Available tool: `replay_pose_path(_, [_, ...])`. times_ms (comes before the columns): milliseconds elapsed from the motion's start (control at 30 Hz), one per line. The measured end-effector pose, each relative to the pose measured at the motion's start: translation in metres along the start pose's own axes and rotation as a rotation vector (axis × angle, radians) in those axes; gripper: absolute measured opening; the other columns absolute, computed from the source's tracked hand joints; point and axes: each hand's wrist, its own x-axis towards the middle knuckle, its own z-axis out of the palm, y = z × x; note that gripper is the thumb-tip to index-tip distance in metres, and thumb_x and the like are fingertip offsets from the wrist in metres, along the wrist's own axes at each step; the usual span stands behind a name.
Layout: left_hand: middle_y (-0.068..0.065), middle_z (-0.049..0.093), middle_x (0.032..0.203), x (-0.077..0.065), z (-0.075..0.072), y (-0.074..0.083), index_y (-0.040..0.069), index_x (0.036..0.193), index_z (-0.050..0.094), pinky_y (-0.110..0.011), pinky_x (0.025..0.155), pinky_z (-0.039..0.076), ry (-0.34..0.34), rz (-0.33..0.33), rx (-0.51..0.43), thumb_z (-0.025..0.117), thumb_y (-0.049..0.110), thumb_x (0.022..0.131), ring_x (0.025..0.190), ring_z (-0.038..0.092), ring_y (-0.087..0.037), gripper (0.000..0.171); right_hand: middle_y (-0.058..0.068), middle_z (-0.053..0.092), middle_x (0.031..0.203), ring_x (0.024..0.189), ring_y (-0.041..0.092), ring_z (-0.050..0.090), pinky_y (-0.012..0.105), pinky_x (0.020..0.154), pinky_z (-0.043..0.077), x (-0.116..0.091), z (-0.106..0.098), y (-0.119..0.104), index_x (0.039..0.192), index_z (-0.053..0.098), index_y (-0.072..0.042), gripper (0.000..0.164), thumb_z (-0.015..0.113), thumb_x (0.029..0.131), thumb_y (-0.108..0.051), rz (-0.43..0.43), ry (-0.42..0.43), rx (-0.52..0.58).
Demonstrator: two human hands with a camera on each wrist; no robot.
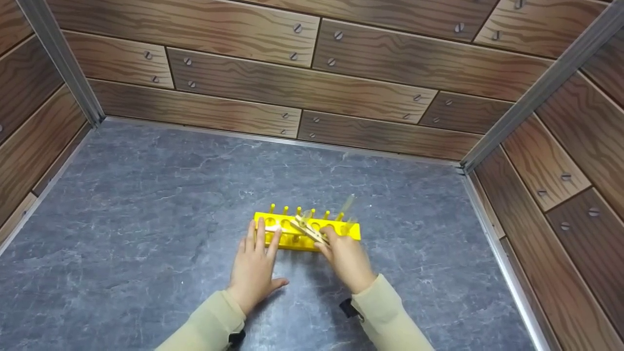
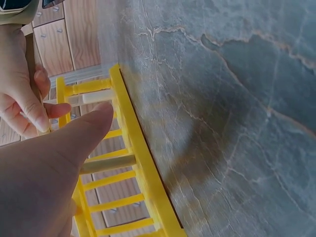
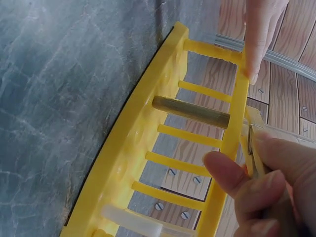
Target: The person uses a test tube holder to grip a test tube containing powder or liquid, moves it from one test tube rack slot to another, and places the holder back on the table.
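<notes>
A yellow test tube rack (image 1: 287, 217) stands on the floor surface between the hands. My left hand (image 1: 253, 273) rests its straight fingers on the rack's left end, thumb spread to the side. With curled fingers, my right hand (image 1: 350, 261) grips a wooden test tube clamp (image 1: 312, 232). The clamp's far end lies at the top of a test tube with brownish contents (image 3: 190, 112); whether it grips that tube I cannot tell. Another tube, with white contents (image 3: 131, 219), stands near the rack's right end. A clear tube (image 1: 348, 204) sits on a rear peg.
Grey marbled floor (image 1: 170, 195) surrounds the rack. Wood-patterned walls (image 1: 243, 92) rise at the back and both sides, with metal strips (image 1: 526, 83) along the corners. Dark bands (image 1: 348, 308) show at the wrists.
</notes>
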Motion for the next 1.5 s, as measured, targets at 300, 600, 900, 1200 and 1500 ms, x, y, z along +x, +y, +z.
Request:
replay_pose_path(300, [-0.031,0.018,0.147,0.0015,-0.0009,-0.0008,0.011,0.148,0.026,-0.046,0.099,0.038,-0.01,0.003,0.003,0.051,0.08,0.069,0.134,0.02,-0.046,0.108,-0.001,0.055,0.062,0.049,0.01,0.044,0.025,0.043,0.037,0.0026,0.0001,0.0002,0.102,0.057,-0.007,0.023,0.064,0.089,-0.024,0.019,-0.017,0.024])
replay_pose_path(600, [-0.031,0.017,0.148,-0.0006,0.0008,0.0005,0.012,0.148,0.026,-0.046,0.099,0.038,-0.028,-0.005,-0.013,0.053,0.079,0.068,0.134,0.02,-0.045,0.109,0.0,0.055,0.064,0.048,0.01,0.043,0.025,0.043,0.037,0.0026,-0.0029,-0.0018,0.103,0.059,-0.005,0.025,0.063,0.089,-0.026,0.05,-0.059,0.027])
replay_pose_path(900, [-0.031,0.016,0.147,-0.0026,0.0024,-0.0001,0.012,0.148,0.026,-0.046,0.1,0.038,-0.041,0.001,0.004,0.052,0.08,0.069,0.133,0.021,-0.046,0.108,-0.001,0.055,0.064,0.046,0.008,0.042,0.023,0.041,0.036,0.0008,-0.0005,-0.0031,0.103,0.059,-0.006,0.026,0.063,0.089,-0.028,0.061,-0.069,0.029])
replay_pose_path(1200, [-0.031,0.016,0.147,0.0014,0.0016,0.0001,0.011,0.148,0.025,-0.046,0.1,0.038,-0.022,0.004,0.007,0.052,0.079,0.069,0.134,0.02,-0.046,0.108,0.0,0.056,0.064,0.047,0.009,0.043,0.024,0.041,0.037,0.0037,-0.002,-0.0014,0.105,0.059,-0.006,0.026,0.063,0.089,-0.026,0.066,-0.046,0.024])
replay_pose_path(1500, [-0.031,0.019,0.147,0.0012,0.001,-0.0006,0.012,0.148,0.027,-0.045,0.097,0.041,0.001,0.002,0.021,0.054,0.079,0.067,0.133,0.023,-0.045,0.108,-0.002,0.055,0.062,0.045,0.008,0.041,0.023,0.04,0.035,0.0024,-0.0003,-0.0003,0.103,0.059,-0.008,0.024,0.064,0.088,-0.026,0.048,-0.017,0.03])
